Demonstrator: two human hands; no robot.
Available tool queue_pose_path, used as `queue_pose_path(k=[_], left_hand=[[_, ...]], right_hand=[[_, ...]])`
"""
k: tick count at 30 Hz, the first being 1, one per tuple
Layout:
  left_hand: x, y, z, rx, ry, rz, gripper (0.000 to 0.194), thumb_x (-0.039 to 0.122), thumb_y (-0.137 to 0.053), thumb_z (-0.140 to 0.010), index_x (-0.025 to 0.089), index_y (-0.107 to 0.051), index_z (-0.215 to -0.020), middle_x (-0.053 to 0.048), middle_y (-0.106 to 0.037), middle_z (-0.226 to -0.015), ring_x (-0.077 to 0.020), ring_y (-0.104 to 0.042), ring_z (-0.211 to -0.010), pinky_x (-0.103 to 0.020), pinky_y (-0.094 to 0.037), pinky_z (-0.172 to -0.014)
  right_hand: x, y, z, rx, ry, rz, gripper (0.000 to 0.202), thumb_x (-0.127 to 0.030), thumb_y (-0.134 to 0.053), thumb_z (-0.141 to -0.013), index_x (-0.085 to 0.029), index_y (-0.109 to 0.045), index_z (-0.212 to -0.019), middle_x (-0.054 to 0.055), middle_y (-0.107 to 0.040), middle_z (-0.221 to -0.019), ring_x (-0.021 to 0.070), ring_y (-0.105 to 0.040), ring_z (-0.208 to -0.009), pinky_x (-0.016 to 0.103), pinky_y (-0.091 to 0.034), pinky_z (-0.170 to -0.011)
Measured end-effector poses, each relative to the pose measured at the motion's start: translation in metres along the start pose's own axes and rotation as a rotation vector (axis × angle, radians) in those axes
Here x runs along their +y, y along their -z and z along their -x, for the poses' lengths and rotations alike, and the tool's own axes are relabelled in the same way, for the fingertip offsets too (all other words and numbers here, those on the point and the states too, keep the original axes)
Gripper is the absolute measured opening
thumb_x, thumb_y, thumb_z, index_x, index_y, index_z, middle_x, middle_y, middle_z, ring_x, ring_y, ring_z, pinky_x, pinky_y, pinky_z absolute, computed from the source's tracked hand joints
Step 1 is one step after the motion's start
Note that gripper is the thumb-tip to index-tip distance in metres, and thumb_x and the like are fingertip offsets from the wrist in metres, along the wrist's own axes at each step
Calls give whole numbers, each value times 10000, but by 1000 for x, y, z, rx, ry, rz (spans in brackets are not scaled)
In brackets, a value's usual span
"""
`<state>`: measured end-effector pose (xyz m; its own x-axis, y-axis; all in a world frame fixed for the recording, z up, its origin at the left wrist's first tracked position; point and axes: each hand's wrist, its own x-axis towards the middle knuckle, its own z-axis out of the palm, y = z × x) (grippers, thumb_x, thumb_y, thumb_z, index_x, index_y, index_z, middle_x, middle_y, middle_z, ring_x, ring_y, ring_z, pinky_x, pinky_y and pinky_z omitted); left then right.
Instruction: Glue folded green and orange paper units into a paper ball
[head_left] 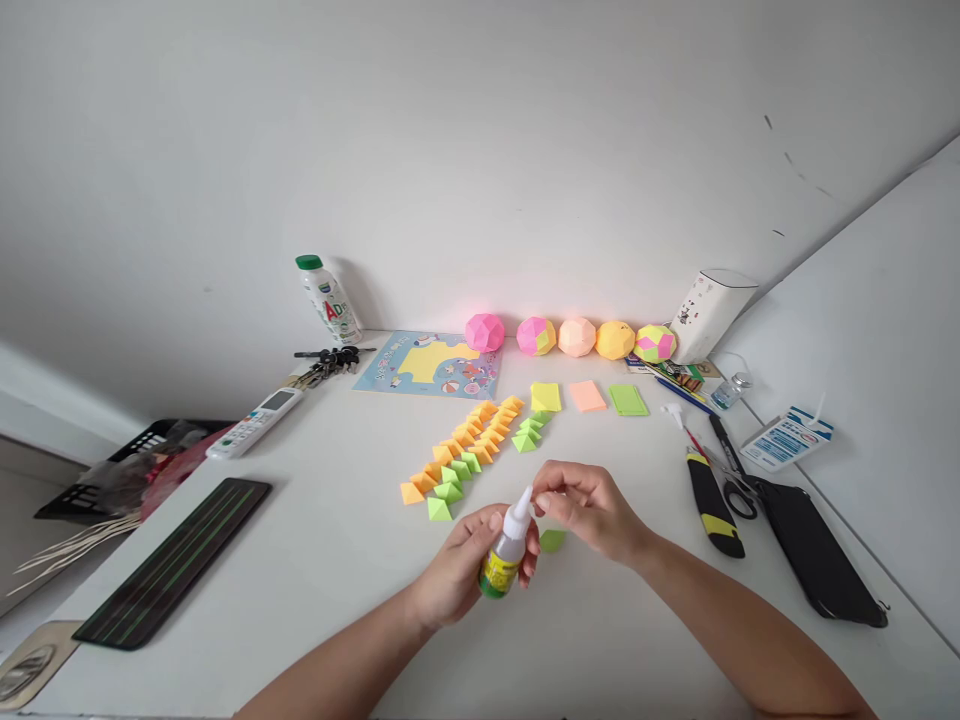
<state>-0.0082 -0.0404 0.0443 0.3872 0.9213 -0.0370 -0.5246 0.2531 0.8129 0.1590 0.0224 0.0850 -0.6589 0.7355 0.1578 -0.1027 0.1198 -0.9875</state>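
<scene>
My left hand (469, 555) is wrapped round a small glue bottle (499, 572) with a yellow and green label. The bottle tilts, its white nozzle pointing up and to the right. Beside the nozzle tip, my right hand (589, 510) is closed in a pinch; what its fingertips hold, if anything, is too small to make out. Partly hidden below it lies a green paper piece (552, 541). Beyond my hands, rows of folded orange paper pieces (469, 432) and green paper pieces (448, 491) stretch away across the white table.
Several faceted paper balls (577, 337) line the wall behind paper pads (589, 396). To the right lie a utility knife (712, 505), scissors (739, 497) and a black pouch (817, 550). A remote (255, 424), keys (334, 362) and a dark striped board (176, 560) occupy the left.
</scene>
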Motion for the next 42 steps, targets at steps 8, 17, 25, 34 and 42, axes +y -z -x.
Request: queue_pose_path(k=[8,17,25,34,42], left_hand=[[3,-2,2,35,-14,-42,410,498,-501,-836,111,-613,-760,-49,-561,-710,-113,-507,-551,-243,-420,-500],[-4,6,6,76,-87,-268,281,425,-567,-827,152,-561,-892,-28,-552,-732,-113,-512,-616,-239,-377,-547],[-8,6,5,67,-53,-216,276,427,-546,-840,152,-557,-859,-21,-554,-712,-111,-522,-595,-251,-376,-558],[-5,5,2,123,-63,-152,258,411,-567,-829,155,-536,-825,-25,-573,-790,-113,-557,-594,-269,-412,-581],[-11,9,2,197,-124,-293,242,384,-634,-783,189,-517,-866,-11,-510,-835,-73,-450,-574,-215,-335,-478]], right_hand=[[-5,-2,0,71,164,263,86,-233,-592,-838,-181,-653,-805,36,-618,-768,160,-575,-726,297,-457,-684],[-8,-12,2,270,362,449,115,-97,-566,-738,-195,-548,-680,-2,-552,-621,135,-506,-580,270,-440,-547],[-7,-9,4,342,456,466,136,-72,-529,-709,-198,-494,-673,-2,-493,-622,136,-449,-564,279,-400,-526],[-14,5,1,303,445,603,120,-79,-563,-763,-180,-599,-816,30,-577,-714,139,-518,-618,281,-461,-565],[-5,-7,2,265,383,597,73,-134,-576,-779,-180,-627,-804,26,-609,-690,132,-545,-599,258,-485,-546]])
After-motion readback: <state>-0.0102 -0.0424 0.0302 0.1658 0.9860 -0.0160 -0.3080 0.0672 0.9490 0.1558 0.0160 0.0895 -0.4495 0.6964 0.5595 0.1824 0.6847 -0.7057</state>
